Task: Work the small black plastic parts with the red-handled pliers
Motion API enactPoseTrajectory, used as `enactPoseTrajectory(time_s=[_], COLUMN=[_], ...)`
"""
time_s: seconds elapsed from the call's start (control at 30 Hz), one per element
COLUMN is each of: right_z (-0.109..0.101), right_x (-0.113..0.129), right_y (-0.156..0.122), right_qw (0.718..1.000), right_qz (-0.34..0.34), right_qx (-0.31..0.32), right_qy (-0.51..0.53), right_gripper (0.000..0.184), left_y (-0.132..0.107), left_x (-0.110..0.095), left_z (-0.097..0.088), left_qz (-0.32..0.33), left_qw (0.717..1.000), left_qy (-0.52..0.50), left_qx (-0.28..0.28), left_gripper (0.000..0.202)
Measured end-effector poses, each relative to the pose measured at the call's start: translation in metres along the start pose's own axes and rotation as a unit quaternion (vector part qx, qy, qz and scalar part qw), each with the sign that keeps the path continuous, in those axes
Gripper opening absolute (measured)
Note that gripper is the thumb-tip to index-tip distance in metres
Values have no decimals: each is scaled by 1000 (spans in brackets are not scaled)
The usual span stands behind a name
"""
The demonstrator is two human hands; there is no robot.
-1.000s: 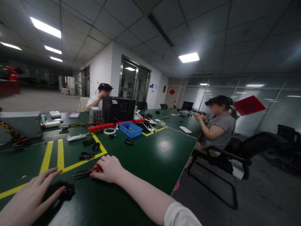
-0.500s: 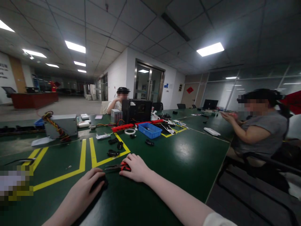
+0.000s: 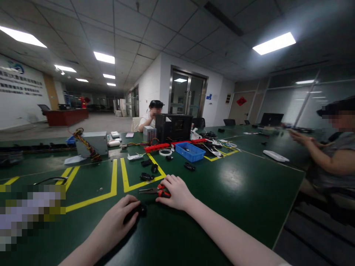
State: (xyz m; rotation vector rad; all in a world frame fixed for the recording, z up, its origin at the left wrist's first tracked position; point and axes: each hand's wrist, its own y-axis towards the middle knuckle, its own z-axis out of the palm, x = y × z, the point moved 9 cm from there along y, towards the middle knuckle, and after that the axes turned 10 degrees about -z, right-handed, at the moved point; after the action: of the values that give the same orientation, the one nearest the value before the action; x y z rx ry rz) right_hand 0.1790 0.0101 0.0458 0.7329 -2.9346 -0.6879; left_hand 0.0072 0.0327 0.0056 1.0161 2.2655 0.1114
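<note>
In the head view our left hand (image 3: pixel 120 218) cups a small black plastic part (image 3: pixel 142 210) on the green table (image 3: pixel 222 192), fingers closed over it; our right hand (image 3: pixel 177 192) curls over the red-handled metal pliers (image 3: pixel 154 190) just beside. The wall lettering (image 3: pixel 20 83) at far left is unreadable, and the blue plastic bin (image 3: pixel 194 157) holds something small we cannot identify.

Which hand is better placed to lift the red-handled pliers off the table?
Right. The right hand has its fingers on the red handles of the pliers; the left hand is closed over a small black part nearer the person.
</note>
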Motion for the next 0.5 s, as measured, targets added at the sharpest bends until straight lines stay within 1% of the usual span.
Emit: enactPoseTrajectory(time_s=[0.1, 0.23, 0.37, 0.5], right_z=[-11, -19, -17, -15], right_x=[-1, 7, 16, 20], right_y=[0, 1, 1, 1], right_qw=[999, 996, 992, 989], right_qz=[-6, -66, -120, -140], right_qx=[-29, -52, -44, -34], right_qy=[17, 17, 23, 30], right_gripper=[46, 44, 43, 43], left_y=[3, 8, 10, 9], left_x=[1, 2, 7, 11], left_z=[1, -4, -4, -1], left_qz=[-1, -11, -23, -35], left_qw=[1000, 998, 996, 996], left_qy=[-18, -48, -74, -62], left_qx=[17, 32, 42, 52], left_gripper=[25, 19, 18, 18])
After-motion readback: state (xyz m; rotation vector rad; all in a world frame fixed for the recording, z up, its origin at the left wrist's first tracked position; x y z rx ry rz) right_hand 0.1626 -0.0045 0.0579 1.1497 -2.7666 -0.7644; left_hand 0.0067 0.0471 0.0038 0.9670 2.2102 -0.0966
